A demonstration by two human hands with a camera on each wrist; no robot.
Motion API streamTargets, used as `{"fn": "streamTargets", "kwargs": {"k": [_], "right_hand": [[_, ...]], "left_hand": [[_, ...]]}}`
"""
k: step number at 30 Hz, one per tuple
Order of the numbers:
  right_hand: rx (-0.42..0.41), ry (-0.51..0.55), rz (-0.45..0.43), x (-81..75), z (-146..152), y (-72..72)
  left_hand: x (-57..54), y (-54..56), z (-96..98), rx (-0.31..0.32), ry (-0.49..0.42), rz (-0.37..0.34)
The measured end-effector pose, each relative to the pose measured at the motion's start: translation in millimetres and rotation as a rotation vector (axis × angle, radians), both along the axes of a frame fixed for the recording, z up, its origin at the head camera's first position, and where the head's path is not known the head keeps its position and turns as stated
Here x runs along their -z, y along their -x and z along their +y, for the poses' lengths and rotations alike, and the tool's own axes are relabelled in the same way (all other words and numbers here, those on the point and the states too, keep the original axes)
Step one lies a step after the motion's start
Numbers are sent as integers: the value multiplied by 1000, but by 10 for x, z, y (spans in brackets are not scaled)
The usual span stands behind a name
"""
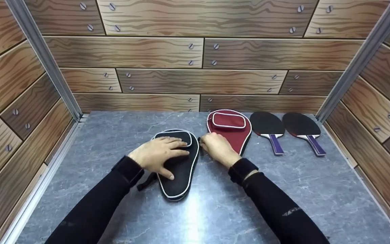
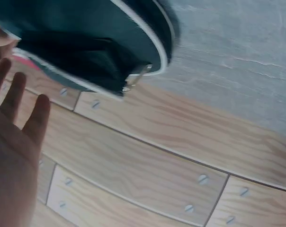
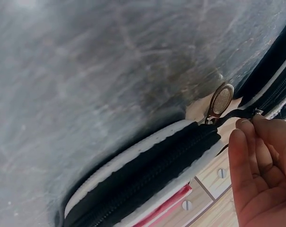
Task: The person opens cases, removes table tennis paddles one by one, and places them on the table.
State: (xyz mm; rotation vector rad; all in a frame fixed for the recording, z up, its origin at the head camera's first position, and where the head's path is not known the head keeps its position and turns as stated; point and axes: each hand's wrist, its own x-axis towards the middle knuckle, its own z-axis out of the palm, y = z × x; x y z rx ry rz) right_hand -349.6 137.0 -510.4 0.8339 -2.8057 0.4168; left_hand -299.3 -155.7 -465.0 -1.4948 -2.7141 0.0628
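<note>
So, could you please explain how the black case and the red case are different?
Colour: the black case is black, while the red case is dark red.
Place: the black case lies nearer the person and farther left than the red case.
Hands: the left hand rests on the black case; the right hand partly hides the red case in the head view.
Both have white edging and a front pocket.

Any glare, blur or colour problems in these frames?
Head: mostly crisp, but a bright glare streak crosses the grey tabletop near the bottom edge, below the black case; left wrist: soft overall, the case tinted teal, the left hand shaded; right wrist: tabletop hazy and smeared, the right hand somewhat clearer.
</note>
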Motion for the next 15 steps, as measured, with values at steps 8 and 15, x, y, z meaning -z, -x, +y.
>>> {"fn": "streamTargets", "kwargs": {"k": [8,15], "right_hand": [[-12,7,5,4,-16,-3],[-26,4,11,7,-35,0]], "left_hand": [[70,199,19,-2,23,-61],[117,254,29,-10,33,-95]]}}
